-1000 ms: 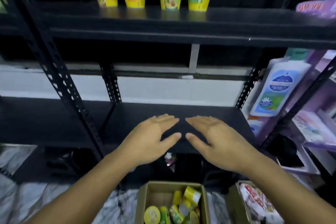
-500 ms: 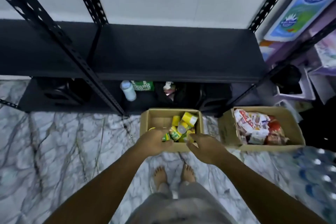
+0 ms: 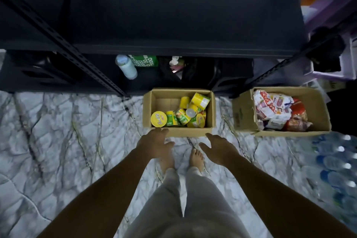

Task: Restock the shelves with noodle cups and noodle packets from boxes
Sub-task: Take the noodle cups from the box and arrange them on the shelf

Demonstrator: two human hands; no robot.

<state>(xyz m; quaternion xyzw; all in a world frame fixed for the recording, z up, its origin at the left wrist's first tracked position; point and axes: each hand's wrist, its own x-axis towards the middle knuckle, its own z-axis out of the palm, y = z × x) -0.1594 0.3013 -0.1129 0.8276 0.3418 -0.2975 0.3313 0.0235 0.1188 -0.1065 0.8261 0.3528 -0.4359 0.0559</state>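
Note:
A cardboard box (image 3: 212,110) on the marble floor holds several yellow and green noodle cups (image 3: 182,116), lying jumbled. To its right a second cardboard box (image 3: 243,116) is filled with red and white noodle packets (image 3: 274,108). My left hand (image 3: 155,142) hovers just short of the cup box's near edge, fingers relaxed and empty. My right hand (image 3: 218,148) hangs beside it, fingers spread, holding nothing. Above the boxes runs a dark shelf board (image 3: 173,11).
A white bottle (image 3: 126,66) and a green pack (image 3: 144,61) lie under the shelf on the lowest level. Slotted black uprights (image 3: 63,44) frame the bay. Packed water bottles (image 3: 338,162) lie on the floor at right. My bare feet (image 3: 197,159) stand below the cup box.
The view tipped down from the shelf to the floor and boxes. Both hands dropped from above the shelf board to the near edge of the cup box, still empty.

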